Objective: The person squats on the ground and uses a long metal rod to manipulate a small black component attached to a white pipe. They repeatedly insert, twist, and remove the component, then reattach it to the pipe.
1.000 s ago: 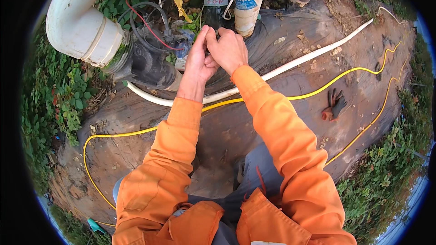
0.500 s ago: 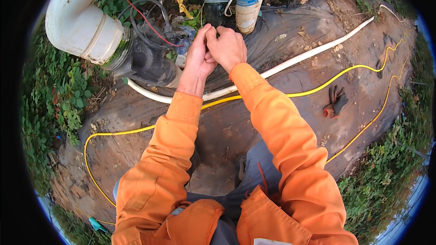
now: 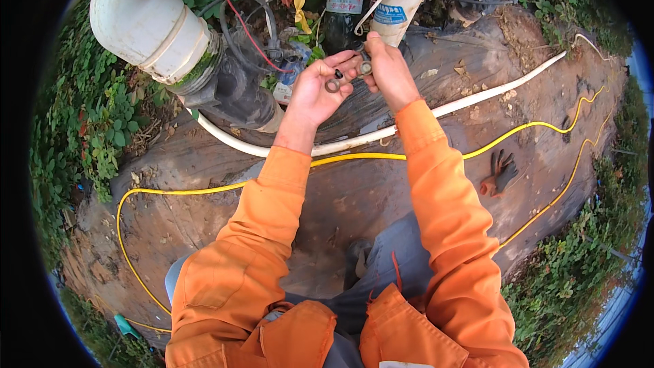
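My left hand (image 3: pixel 313 97) is turned palm up with its fingers curled around a small dull metal ring (image 3: pixel 332 86). A small black piece (image 3: pixel 338 73) shows beside that ring. Close by on the right, my right hand (image 3: pixel 394 76) pinches a grey-brown metal fitting with a round end (image 3: pixel 366 67). The fingertips of both hands nearly meet, and the fitting's upper part is partly hidden by my right fingers. Just beyond them stand a dark bottle (image 3: pixel 340 31) with a red and white label and an upright white pipe (image 3: pixel 402 1).
A large white elbow pipe (image 3: pixel 139 17) joins a black fitting (image 3: pixel 238 92) on the left, among red and grey wires. Across the sheet-covered ground run a white hose (image 3: pixel 470 101) and a yellow hose (image 3: pixel 361 156). A dark glove (image 3: pixel 499 174) lies at right.
My hands have drawn slightly apart from their clasp, the right one moving right, so the metal ring and fitting now show. The view has shifted a little.
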`<state>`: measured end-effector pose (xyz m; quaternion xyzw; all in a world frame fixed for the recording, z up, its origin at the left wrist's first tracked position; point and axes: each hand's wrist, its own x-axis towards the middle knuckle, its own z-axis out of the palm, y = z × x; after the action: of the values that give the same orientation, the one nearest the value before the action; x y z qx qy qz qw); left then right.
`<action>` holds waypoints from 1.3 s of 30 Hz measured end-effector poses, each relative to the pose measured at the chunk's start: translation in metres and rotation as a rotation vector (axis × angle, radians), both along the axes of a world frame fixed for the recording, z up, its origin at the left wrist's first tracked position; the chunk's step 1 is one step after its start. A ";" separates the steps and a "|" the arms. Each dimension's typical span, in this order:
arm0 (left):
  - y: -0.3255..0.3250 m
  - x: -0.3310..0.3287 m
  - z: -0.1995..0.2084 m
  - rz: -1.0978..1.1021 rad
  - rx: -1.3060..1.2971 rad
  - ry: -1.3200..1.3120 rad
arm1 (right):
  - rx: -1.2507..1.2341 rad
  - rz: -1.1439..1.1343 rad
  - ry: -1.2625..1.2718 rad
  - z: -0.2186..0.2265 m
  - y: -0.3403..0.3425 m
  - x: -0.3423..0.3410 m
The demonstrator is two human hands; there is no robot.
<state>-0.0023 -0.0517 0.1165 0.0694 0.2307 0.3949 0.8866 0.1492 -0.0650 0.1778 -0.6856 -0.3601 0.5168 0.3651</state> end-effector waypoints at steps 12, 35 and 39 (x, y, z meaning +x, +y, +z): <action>0.011 0.004 0.023 0.089 0.190 0.236 | 0.181 0.055 0.017 -0.001 -0.008 0.004; 0.025 0.005 0.039 0.008 0.623 0.720 | 0.127 0.130 -0.010 0.001 -0.011 -0.007; 0.015 0.012 0.046 0.043 0.681 0.833 | 0.213 0.173 -0.123 -0.008 -0.009 -0.004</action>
<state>0.0101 -0.0365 0.1626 0.4989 0.4232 0.4043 0.6391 0.1453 -0.0735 0.1697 -0.6398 -0.4923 0.4621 0.3672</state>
